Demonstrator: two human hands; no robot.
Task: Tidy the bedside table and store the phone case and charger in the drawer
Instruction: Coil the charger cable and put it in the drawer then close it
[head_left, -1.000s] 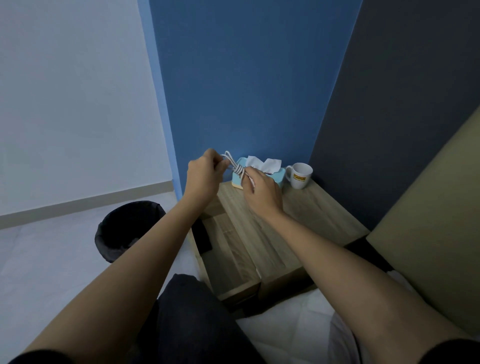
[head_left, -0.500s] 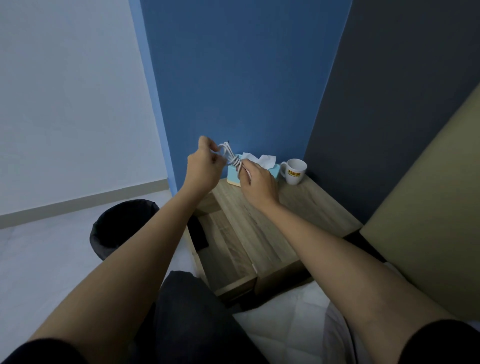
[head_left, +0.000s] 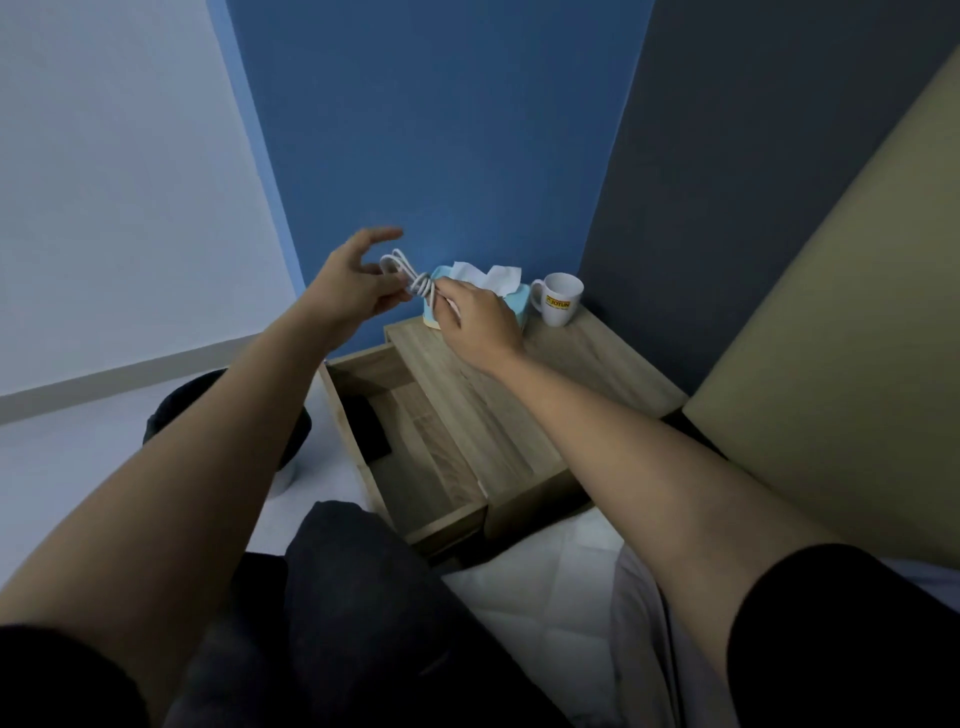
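Note:
Both hands hold a coiled white charger cable (head_left: 410, 273) in the air above the back left corner of the wooden bedside table (head_left: 519, 395). My right hand (head_left: 475, 317) pinches the wrapped middle of the coil. My left hand (head_left: 358, 283) has its thumb and lower fingers on the coil's loop while its upper fingers spread upward. Below, the drawer (head_left: 415, 457) is pulled out, with a dark flat phone case (head_left: 369, 426) lying along its left side.
A light blue tissue box (head_left: 511, 299) and a white mug (head_left: 560, 299) stand at the table's back edge against the blue wall. A black bin (head_left: 291, 423) sits on the floor left of the drawer. My dark-clothed knee (head_left: 353, 597) and the bed lie in front.
The upper fingers of my left hand have opened and spread away from the cable. The view has shifted, so both hands appear farther right and lower over the table.

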